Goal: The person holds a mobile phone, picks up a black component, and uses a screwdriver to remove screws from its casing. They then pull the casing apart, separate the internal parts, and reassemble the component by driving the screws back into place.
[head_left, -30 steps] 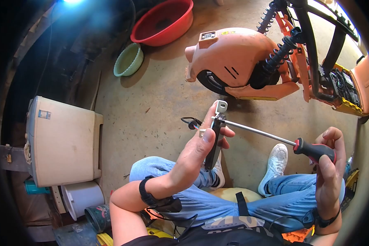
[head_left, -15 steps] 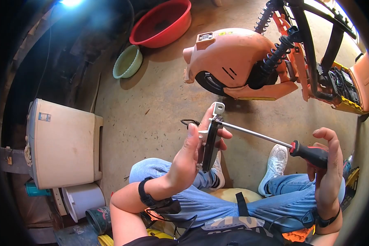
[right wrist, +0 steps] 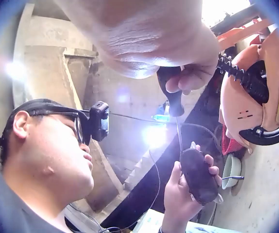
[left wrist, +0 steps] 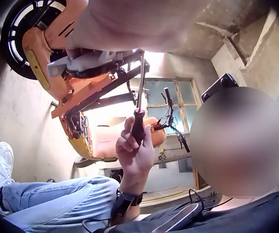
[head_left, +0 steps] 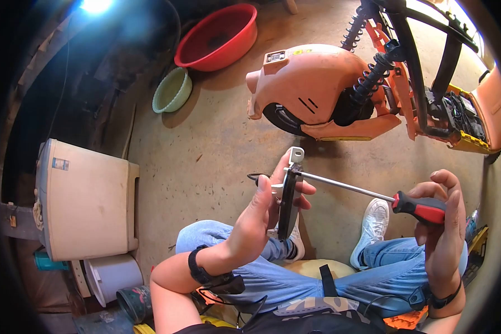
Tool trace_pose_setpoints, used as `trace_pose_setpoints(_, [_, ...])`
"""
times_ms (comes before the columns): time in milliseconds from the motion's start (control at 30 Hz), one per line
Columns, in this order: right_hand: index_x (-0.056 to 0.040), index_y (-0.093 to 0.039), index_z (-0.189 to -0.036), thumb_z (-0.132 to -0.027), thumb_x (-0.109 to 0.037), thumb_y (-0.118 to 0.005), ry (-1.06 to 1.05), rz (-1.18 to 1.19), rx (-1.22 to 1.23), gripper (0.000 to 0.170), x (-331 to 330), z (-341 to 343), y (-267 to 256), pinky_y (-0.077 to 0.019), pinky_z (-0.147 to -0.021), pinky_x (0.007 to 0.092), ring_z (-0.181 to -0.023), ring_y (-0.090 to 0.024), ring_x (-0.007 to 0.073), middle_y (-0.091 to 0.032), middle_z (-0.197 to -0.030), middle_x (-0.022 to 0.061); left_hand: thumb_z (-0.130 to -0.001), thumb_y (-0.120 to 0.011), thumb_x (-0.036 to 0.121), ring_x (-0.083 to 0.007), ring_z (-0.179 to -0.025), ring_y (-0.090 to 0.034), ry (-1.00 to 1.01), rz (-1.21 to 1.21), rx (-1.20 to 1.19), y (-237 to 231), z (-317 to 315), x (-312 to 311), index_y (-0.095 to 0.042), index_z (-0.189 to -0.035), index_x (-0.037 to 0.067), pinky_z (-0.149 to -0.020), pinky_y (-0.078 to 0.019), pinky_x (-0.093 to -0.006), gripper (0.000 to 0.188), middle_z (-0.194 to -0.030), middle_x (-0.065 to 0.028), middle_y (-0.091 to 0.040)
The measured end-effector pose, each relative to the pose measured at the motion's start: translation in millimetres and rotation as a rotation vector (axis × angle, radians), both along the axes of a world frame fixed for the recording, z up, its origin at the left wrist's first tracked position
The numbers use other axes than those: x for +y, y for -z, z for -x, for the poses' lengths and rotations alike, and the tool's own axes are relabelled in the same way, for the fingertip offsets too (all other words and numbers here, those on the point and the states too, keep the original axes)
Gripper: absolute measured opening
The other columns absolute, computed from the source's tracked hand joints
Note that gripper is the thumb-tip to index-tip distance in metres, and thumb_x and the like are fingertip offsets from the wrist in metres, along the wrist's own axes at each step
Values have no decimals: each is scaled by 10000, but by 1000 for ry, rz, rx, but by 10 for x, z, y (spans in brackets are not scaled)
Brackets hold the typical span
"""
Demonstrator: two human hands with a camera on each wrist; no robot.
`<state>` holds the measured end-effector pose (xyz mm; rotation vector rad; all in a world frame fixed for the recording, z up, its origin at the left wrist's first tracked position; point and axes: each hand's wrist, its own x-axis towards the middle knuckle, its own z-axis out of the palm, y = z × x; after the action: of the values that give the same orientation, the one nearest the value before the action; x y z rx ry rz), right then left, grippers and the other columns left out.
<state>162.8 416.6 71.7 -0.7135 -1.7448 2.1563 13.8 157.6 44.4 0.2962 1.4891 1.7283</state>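
In the head view my left hand [head_left: 249, 228] grips a dark, flat oval part [head_left: 288, 206] with a pale metal bracket [head_left: 296, 155] at its top end. Its thumb points up beside the part, and the fingers wrap behind it. The right wrist view shows the broad dark face of this oval part [right wrist: 199, 174] between thumb and fingers. My right hand [head_left: 445, 239] holds a screwdriver [head_left: 420, 209] by its red and black handle. The metal shaft runs leftward, its tip right at the part's upper end, just below the bracket. A short dark cable [head_left: 254, 177] shows behind the left hand.
An orange scooter [head_left: 312, 83] with exposed shocks and frame stands ahead on the floor. Beyond, at left, lie a red basin [head_left: 245, 44] and a pale green basin [head_left: 172, 92]. A large cream box [head_left: 89, 200] and a white bucket [head_left: 117, 278] stand at left.
The left thumb has lifted off the bracket area and now points up. The screwdriver handle has turned, showing more red, as the right fingers shifted on it. Its tip stays at the part.
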Motion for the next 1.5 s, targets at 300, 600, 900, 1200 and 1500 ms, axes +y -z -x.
trace_pose_setpoints(300, [-11,-391,-1351,-932,-353,-515,0,-198,137,554,-42,-9,24,-477,-871,235,-935,-573,127,-544,-1123,132,-1033,-141,624,-201,-1105,-532,41,-9,-41,-38,-18,11,-14,-1609,91,-999,-381,-328,795,-1302,-101,-546])
trace_pose_setpoints(600, [-2,-388,-1361,-986,-394,-496,-3,-189,-44,553,11,-12,-83,-469,-637,174,-876,-588,71,-580,-1072,98,-1044,-117,588,-229,-1134,-530,77,-27,-43,-59,-13,14,2,-1607,84,-1049,-359,-375,764,-1325,-127,-528])
trace_pose_setpoints(900, [4,-357,-1393,-905,-410,-549,9,-108,-35,669,18,23,-103,-484,-852,242,-1017,-544,149,-521,-1176,152,-1046,-113,583,-235,-1140,-535,66,-32,-44,-72,-9,7,14,-1601,63,-1047,-365,-375,772,-1331,-141,-521])
trace_pose_setpoints(1200, [-1,-343,-1402,-969,-374,-496,13,-238,174,592,-6,-14,81,-487,-727,198,-936,-554,110,-518,-1189,141,-1049,-104,571,-236,-1145,-538,78,-22,-37,-73,-13,2,32,-1600,65,-1041,-375,-376,761,-1334,-141,-522])
trace_pose_setpoints(1500, [-1,-347,-1398,-955,-346,-496,-52,-25,-58,580,36,-26,-133,-438,-861,207,-965,-554,119,-531,-1153,144,-1047,-110,577,-238,-1142,-543,62,-16,-64,-71,-11,-2,26,-1600,62,-1040,-375,-375,768,-1335,-143,-523])
